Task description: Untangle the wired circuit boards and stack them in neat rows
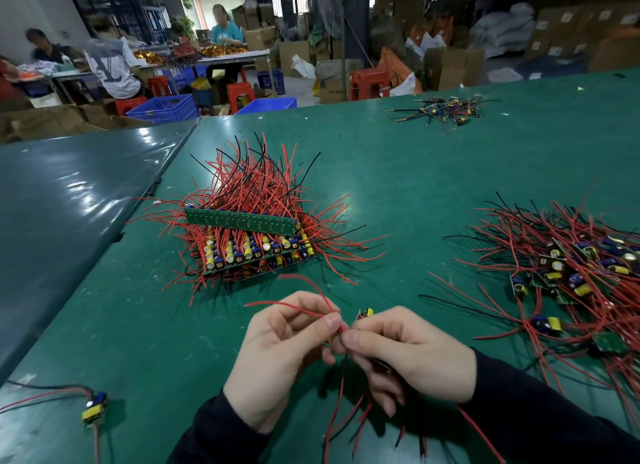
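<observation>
Low in the middle of the view, my left hand (284, 356) pinches red wires (301, 309) that arc up and to the left. My right hand (412, 356) grips a small circuit board (364, 313), whose end peeks out above the fingers; more red and black wires hang below both hands. Beyond my hands stands a neat stack of boards in rows (256, 249), its red wires fanning out behind it. A tangled heap of wired boards (568, 273) lies at the right.
A single wired board (94, 406) lies near the left front of the green table (415, 173). A small pile of parts (446, 110) sits at the far right. A second table surface (62, 204) adjoins on the left. People work at tables in the background.
</observation>
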The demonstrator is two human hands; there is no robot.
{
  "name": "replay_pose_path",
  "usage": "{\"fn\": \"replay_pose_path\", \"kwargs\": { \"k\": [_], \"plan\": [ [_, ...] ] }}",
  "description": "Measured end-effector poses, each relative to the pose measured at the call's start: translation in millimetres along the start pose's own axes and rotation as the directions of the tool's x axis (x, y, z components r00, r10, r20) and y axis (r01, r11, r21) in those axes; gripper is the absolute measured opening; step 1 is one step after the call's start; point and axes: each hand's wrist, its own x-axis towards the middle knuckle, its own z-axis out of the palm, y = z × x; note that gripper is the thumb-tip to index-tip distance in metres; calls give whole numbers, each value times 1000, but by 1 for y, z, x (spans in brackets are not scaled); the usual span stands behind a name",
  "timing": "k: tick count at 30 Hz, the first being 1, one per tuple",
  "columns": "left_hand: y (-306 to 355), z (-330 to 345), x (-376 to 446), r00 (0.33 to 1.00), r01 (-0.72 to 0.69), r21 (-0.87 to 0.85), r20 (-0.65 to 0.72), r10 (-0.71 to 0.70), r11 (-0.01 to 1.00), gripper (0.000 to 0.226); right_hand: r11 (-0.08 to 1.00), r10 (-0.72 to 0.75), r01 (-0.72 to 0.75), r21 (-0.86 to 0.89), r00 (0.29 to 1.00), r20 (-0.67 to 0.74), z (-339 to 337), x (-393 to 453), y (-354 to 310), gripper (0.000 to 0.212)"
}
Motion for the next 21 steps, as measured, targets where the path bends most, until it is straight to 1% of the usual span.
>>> {"fn": "replay_pose_path", "kwargs": {
  "k": [3, 8, 11, 14, 16, 18, 21],
  "plan": [
    [0, 0, -1, 999, 31, -11, 26, -31, 999, 19, 1000, -7, 7, 1, 1000, 18, 3, 0, 2, 30],
    [0, 2, 1, 997, -6, -47, -75, 2, 999, 20, 998, -50, 49, -30, 998, -29, 2, 0, -1, 24],
    [3, -1, 2, 993, 31, -46, -110, -36, 998, 20, 995, -59, 52, -87, 995, -83, 1, -1, -3, 25],
    [4, -3, 1, 992, 80, -8, -92, -80, 997, 17, 987, -40, 21, -159, 992, -119, -2, -2, -3, 28],
    [5, -2, 1, 993, 94, 12, -70, -93, 995, 17, 982, -29, 9, -191, 995, -98, -2, -2, -2, 26],
    [4, -1, 0, 994, 98, 24, -47, -96, 995, 21, 981, -37, 22, -195, 997, -72, -1, -2, -1, 22],
    [3, 1, 1, 996, 75, 24, -47, -74, 997, 19, 972, -96, 73, -223, 991, -93, 0, -1, 0, 22]
  ]
}}
